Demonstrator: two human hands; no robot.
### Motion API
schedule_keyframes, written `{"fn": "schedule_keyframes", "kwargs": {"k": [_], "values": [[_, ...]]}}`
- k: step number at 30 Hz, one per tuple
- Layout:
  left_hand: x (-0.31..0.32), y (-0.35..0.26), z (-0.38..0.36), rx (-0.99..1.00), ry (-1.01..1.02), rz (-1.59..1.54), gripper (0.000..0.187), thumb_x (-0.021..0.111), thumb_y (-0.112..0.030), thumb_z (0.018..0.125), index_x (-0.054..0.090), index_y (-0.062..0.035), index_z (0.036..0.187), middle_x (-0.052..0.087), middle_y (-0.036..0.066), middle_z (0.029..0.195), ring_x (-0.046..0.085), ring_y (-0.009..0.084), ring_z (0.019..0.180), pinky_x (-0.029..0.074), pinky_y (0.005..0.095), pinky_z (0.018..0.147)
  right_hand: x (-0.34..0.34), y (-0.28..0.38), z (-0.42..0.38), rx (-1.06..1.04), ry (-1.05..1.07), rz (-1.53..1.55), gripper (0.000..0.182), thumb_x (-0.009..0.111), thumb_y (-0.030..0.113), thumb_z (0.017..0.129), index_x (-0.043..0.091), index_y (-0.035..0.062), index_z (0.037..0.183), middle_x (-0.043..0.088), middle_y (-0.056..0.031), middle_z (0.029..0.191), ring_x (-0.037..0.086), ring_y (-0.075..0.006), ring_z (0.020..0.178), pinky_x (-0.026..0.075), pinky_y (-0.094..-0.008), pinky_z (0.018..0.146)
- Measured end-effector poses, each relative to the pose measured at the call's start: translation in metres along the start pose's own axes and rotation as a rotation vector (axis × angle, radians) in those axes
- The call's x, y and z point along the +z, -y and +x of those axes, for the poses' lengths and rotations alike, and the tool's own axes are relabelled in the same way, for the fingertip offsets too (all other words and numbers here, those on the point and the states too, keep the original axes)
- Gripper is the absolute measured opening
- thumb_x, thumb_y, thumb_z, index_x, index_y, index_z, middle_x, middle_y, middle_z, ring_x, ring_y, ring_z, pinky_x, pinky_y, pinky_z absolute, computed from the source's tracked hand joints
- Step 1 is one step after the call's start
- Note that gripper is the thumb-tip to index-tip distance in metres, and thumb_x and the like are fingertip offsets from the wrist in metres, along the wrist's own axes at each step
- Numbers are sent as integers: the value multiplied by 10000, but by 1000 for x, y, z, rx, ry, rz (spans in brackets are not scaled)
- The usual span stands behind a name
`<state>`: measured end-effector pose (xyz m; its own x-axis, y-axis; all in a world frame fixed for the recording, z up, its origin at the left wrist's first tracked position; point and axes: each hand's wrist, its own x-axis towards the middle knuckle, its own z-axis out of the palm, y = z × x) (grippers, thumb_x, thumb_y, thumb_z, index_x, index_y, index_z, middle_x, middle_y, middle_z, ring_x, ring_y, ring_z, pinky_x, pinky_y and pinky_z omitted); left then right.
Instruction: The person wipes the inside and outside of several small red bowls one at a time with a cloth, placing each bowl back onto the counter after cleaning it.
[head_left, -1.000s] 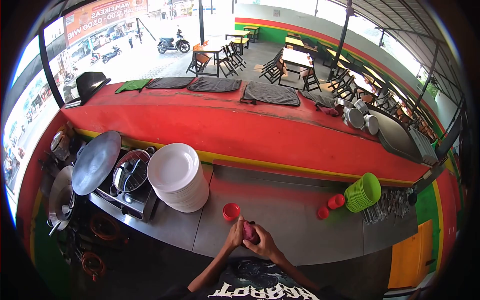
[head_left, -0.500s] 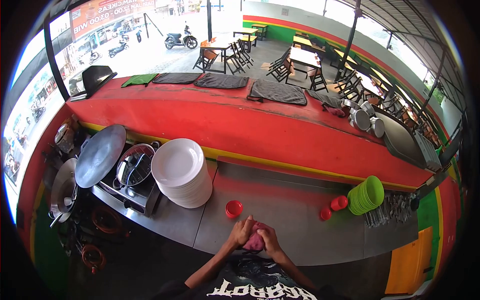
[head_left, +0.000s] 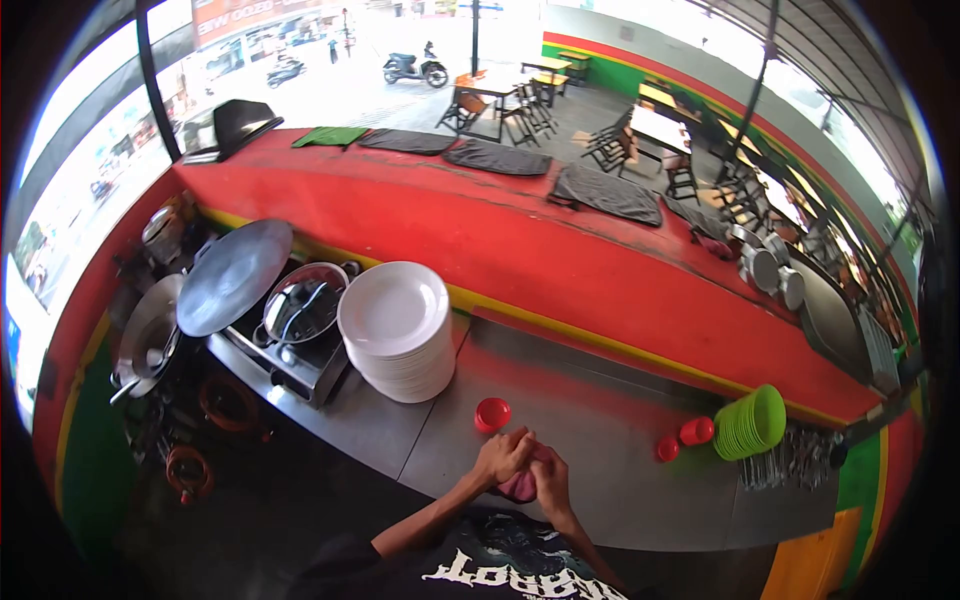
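A dark pink cloth (head_left: 520, 487) is bunched between my two hands, just above the front part of the steel counter (head_left: 590, 450). My left hand (head_left: 503, 457) has its fingers wrapped over the cloth's upper left side. On the right side of the cloth, my right hand (head_left: 551, 484) is closed around it. The hands nearly touch at the top. A red bowl (head_left: 492, 415) sits on the counter just beyond my left hand.
Left of the hands stands a tall stack of white plates (head_left: 395, 315), beside a stove with a lidded pot (head_left: 303, 305) and a large wok (head_left: 235, 278). Green bowls (head_left: 750, 423), red cups (head_left: 697, 431) and cutlery (head_left: 800, 458) lie to the right. A red ledge (head_left: 450, 220) runs behind.
The view has turned, so the counter items appear shifted right. My left hand's fingers now lie more across the top of the cloth, which shows less between the hands.
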<state>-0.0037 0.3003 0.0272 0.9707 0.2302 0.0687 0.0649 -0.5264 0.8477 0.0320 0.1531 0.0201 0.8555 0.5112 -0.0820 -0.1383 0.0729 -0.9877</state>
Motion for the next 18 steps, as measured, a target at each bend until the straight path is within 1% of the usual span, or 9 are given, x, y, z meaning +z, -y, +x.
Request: {"fn": "schedule_keyframes", "kwargs": {"k": [3, 4, 7, 10, 13, 16, 18], "values": [[9, 3, 3, -9, 3, -133, 440, 360, -440, 1010, 560, -48, 993, 644, 221, 897, 602, 475, 816, 466, 549, 696, -3, -1, -2, 9, -75, 239, 272, 570, 130, 902, 620, -41, 1108, 629, -36, 1020, 593, -124, 935, 489, -282, 833], [9, 0, 4, -80, 47, -143, 453, 349, -442, 1015, 563, -44, 1016, 650, 225, 877, 602, 483, 829, 465, 547, 737, 1, -1, -2, -44, -169, 194, 254, 579, 123, 897, 623, -27, 1097, 640, -66, 998, 601, -140, 925, 495, -303, 820], [8, -12, 7, -55, 58, -103, 492, 351, -478, 1011, 560, -32, 1013, 656, 241, 840, 604, 492, 835, 465, 547, 754, 5, 14, -3, -360, -232, -308, 236, 597, 111, 885, 626, -13, 1083, 652, -99, 967, 611, -159, 893, 497, -313, 806], [13, -11, 7, -123, 51, -55, 517, 370, -510, 1000, 559, -29, 1000, 653, 259, 805, 614, 485, 836, 473, 543, 742, 0, 22, -4, -209, -140, -396, 230, 619, 103, 871, 627, -2, 1076, 654, -126, 939, 618, -178, 868, 497, -317, 797], [9, -10, 7, -105, 75, -67, 535, 393, -530, 988, 556, -20, 987, 645, 277, 805, 620, 477, 834, 472, 543, 739, -11, 22, 0, -81, -28, -474, 228, 611, 101, 878, 624, -16, 1072, 656, -93, 932, 622, -172, 849, 499, -304, 773], [7, -4, 8, 8, 126, -86, 500, 369, -477, 1009, 537, -7, 986, 626, 253, 784, 609, 472, 796, 455, 491, 714, -19, 5, 4, 35, 45, -88, 217, 589, 105, 889, 629, -17, 1063, 652, -68, 956, 625, -159, 846, 506, -296, 764], [4, -2, 9, 48, 199, -227, 487, 349, -458, 1018, 520, -4, 973, 595, 242, 772, 595, 445, 777, 443, 472, 703, -22, 7, 2, 197, 108, 295, 219, 574, 114, 896, 633, -10, 1068, 646, -56, 972, 626, -151, 855, 511, -293, 773]]}}
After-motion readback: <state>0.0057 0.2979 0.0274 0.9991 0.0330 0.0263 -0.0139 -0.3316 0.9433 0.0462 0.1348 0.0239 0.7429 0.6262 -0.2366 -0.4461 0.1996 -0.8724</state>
